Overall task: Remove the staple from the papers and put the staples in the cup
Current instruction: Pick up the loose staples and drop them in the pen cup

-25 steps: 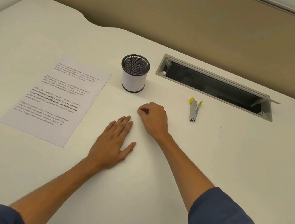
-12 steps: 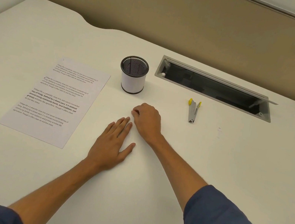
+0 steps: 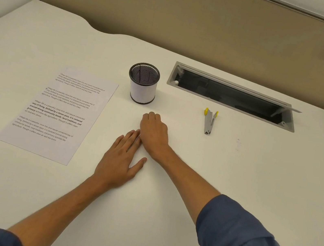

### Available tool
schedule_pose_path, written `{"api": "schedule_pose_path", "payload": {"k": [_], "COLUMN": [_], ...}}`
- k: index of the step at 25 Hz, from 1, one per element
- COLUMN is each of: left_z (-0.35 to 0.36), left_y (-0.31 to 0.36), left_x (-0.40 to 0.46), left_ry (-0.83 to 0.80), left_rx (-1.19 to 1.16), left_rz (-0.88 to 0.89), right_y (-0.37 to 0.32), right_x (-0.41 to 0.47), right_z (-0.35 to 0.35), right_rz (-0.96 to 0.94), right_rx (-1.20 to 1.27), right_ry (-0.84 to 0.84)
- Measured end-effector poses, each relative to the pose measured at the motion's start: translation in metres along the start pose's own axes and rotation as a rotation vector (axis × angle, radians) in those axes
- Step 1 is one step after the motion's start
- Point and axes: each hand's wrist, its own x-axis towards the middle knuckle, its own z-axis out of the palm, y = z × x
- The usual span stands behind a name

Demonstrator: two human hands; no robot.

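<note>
Left hand flat mid-frame on the white desk, fingers straight, right hand just above with fingers curled under, contents untellable, printed papers left, mesh cup above the hands, staple remover right, cable tray beyond.

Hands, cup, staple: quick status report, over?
Left hand flat on desk; right hand curled just short of cup. Staple too small to see. Path to cup clear.
</note>
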Motion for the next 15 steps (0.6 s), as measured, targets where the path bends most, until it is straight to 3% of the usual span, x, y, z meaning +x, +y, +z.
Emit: {"api": "schedule_pose_path", "payload": {"k": [4, 9, 15], "left_z": [-0.001, -0.002, -0.003], "left_y": [0.0, 0.001, 0.002], "left_x": [0.0, -0.001, -0.001], "left_ry": [0.007, 0.013, 0.017], "left_rx": [-0.003, -0.002, -0.012], "left_rz": [0.0, 0.002, 0.003], "right_y": [0.003, 0.011, 0.004], "right_x": [0.004, 0.005, 0.007], "right_z": [-0.004, -0.006, -0.003], "right_rz": [-0.028, 0.104, -0.051], "right_rx": [0.013, 0.335, 0.052], "right_ry": [-0.048, -0.046, -0.028]}}
